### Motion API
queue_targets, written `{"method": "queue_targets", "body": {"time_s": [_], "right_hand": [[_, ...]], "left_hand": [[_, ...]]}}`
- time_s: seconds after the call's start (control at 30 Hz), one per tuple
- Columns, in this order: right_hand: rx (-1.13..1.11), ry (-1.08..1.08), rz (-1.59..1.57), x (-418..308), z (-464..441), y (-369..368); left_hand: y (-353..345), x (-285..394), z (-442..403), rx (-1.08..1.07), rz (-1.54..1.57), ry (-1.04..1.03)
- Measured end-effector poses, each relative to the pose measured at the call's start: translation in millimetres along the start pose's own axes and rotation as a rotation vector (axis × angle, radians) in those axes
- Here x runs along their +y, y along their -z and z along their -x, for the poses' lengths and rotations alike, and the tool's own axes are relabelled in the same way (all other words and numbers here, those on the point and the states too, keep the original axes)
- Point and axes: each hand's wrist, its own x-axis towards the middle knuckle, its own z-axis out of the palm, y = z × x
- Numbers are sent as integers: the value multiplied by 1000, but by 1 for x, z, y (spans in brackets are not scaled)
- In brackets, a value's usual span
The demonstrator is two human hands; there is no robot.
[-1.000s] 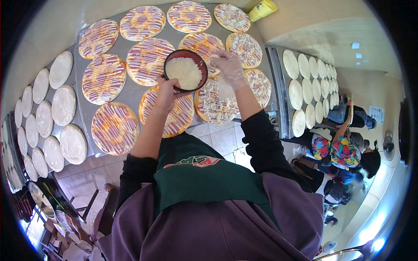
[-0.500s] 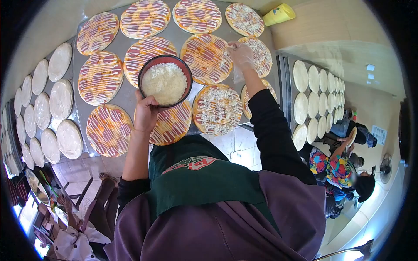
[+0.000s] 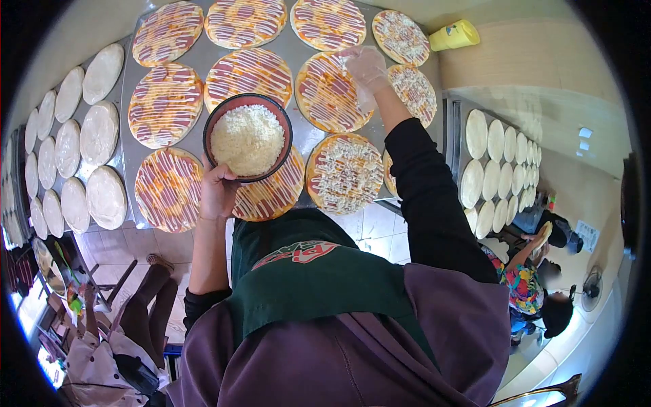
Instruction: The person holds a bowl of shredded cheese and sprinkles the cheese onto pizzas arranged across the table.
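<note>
Head view: the left hand [image 3: 218, 192] stays clamped on the bowl [image 3: 274, 108] of grated topping [image 3: 247, 142], which has shifted left and nearer since a second ago, above the worktop [image 3: 195, 140]. The gloved right hand [image 3: 367, 70] has moved to the striped pizza's [image 3: 329, 95] far right edge; whether its fingers grip topping, I cannot tell.

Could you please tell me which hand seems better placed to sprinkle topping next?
Probably the right hand: gloved, it is at the edge of a striped pizza, while the left hand holds the bowl of pale topping.
</note>
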Motion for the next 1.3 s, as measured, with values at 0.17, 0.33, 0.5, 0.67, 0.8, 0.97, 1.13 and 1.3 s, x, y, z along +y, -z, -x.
{"method": "queue_targets", "body": {"time_s": [0.17,0.33,0.5,0.67,0.8,0.97,1.13,1.3], "right_hand": [[19,241,44,-18,5,-3],[-192,297,-12,-34,17,-7],[-274,405,-34,-42,41,-7],[-273,561,62,-32,57,-17],[-369,471,104,-37,75,-4],[-375,259,-197,-37,77,-2],[-177,204,-160,-39,54,-21],[-18,157,-29,-40,30,-27]], "left_hand": [[3,0,8,27,8,0],[5,0,11,17,-9,-28],[8,0,10,6,8,0],[3,0,10,-2,7,-20],[11,-4,6,-19,19,13],[9,-4,6,-30,4,14],[5,-4,9,-11,1,8],[8,-5,12,-5,10,12]]}}
